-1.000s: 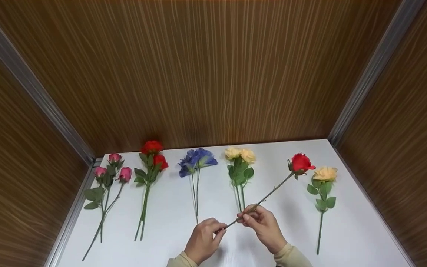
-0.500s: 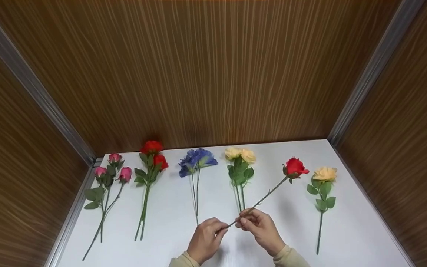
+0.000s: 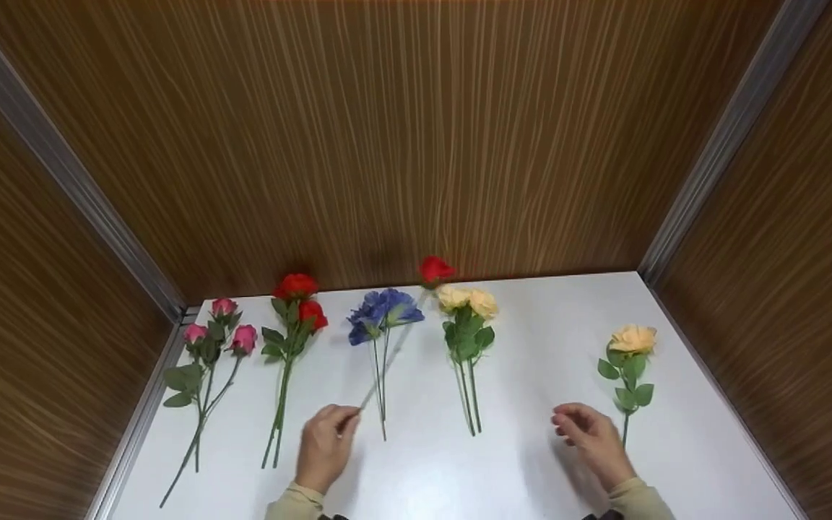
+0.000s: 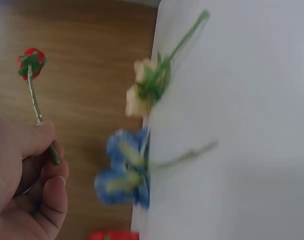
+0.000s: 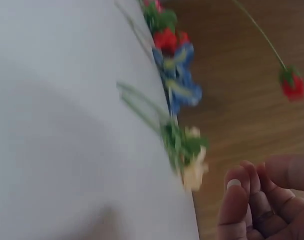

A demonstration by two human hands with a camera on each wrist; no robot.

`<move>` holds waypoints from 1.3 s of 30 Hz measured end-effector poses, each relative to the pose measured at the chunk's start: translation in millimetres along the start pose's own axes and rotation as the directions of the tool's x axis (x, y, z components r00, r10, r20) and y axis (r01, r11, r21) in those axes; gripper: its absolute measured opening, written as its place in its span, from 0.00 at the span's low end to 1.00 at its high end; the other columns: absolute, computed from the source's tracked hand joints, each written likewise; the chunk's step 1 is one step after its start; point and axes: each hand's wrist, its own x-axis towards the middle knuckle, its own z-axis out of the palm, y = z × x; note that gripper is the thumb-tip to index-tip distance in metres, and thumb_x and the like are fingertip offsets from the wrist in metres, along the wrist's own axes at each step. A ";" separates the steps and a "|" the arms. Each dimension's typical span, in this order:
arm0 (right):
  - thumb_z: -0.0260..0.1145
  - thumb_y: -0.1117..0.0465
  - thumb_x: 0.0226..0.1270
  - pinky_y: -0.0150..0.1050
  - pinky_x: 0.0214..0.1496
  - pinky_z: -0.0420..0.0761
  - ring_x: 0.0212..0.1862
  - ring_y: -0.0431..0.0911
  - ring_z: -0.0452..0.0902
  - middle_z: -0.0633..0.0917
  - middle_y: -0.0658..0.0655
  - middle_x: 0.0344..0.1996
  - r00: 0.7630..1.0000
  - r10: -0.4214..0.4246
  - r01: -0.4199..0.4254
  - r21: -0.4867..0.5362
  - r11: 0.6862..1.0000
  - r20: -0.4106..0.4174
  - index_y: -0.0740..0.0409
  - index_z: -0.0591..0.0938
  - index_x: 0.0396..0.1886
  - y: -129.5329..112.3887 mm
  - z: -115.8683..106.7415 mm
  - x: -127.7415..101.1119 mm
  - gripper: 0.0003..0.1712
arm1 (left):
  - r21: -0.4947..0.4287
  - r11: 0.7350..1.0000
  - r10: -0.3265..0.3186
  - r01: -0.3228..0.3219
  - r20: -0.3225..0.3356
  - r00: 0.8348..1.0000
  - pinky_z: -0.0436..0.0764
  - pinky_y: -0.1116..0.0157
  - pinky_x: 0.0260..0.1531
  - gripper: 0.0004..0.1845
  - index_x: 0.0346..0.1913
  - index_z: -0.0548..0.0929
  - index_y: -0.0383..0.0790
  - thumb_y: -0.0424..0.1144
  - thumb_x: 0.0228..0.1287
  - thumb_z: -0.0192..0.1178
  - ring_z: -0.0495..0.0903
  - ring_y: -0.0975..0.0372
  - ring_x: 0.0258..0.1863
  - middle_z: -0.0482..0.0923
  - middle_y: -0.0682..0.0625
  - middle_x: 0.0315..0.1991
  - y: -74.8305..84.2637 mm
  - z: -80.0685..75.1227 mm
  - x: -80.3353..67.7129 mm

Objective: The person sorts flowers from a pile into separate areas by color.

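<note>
My left hand [image 3: 328, 442] pinches the bottom of a single red rose's stem [image 3: 387, 365] and holds it up above the white table [image 3: 531, 448]; its red bloom [image 3: 435, 269] stands in front of the wooden back wall. In the left wrist view my thumb and fingers [image 4: 39, 140] grip the stem below the bloom [image 4: 31, 62]. My right hand [image 3: 589, 433] hovers over the table with loosely curled fingers and holds nothing, close to the stem of a peach rose [image 3: 631, 339]. The right wrist view shows its curled fingers [image 5: 251, 200] and the red bloom [image 5: 293, 86].
Flowers lie in a row on the table: pink rosebuds [image 3: 219, 334], red roses [image 3: 296, 296], a blue flower [image 3: 383, 310], cream roses [image 3: 468, 302]. Wooden walls close in the back and both sides. A metal strip [image 3: 138, 419] edges the table's left side.
My right hand let go of the red rose's stem and moved right toward the peach rose. My left hand carried the rose left and upright, its bloom swinging from right to centre.
</note>
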 end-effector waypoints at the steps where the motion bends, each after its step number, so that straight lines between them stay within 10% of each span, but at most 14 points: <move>1: 0.62 0.64 0.68 0.40 0.39 0.80 0.37 0.48 0.80 0.83 0.64 0.39 1.000 0.011 -0.012 -0.025 1.000 -0.021 0.71 0.78 0.48 2.5 -8.3 1.2 0.14 | 0.022 0.999 -0.032 0.032 -0.022 0.999 0.78 0.69 0.24 0.04 0.34 0.87 0.38 0.28 0.55 0.69 0.76 0.67 0.24 0.79 0.56 0.26 -7.3 -5.2 0.3; 12: 0.60 0.56 0.69 0.36 0.38 0.75 0.45 0.52 0.75 0.82 0.61 0.44 0.977 0.048 -0.144 -0.478 0.866 -0.208 0.65 0.79 0.52 29.3 -71.3 11.1 0.19 | 0.153 0.932 -0.309 0.328 -0.134 0.941 0.76 0.59 0.28 0.03 0.35 0.86 0.32 0.29 0.59 0.65 0.77 0.57 0.26 0.80 0.48 0.25 -77.0 -45.7 -2.4; 29: 0.59 0.48 0.68 0.59 0.60 0.67 0.60 0.65 0.65 0.70 0.72 0.57 0.945 0.263 -0.322 -0.423 0.847 -0.193 0.71 0.64 0.64 49.8 -79.2 28.1 0.37 | 0.218 0.819 -0.537 0.531 -0.032 0.843 0.76 0.50 0.35 0.08 0.41 0.83 0.27 0.29 0.63 0.58 0.80 0.50 0.33 0.80 0.41 0.30 -116.9 -43.0 -23.9; 39: 0.59 0.47 0.67 0.57 0.55 0.69 0.54 0.63 0.69 0.72 0.71 0.53 0.943 0.249 -0.324 -0.443 0.836 -0.220 0.72 0.62 0.65 57.6 -84.4 29.4 0.39 | 0.264 0.827 -0.511 0.497 -0.020 0.860 0.77 0.49 0.35 0.09 0.42 0.82 0.25 0.26 0.60 0.58 0.80 0.47 0.33 0.79 0.39 0.30 -119.6 -39.4 -31.2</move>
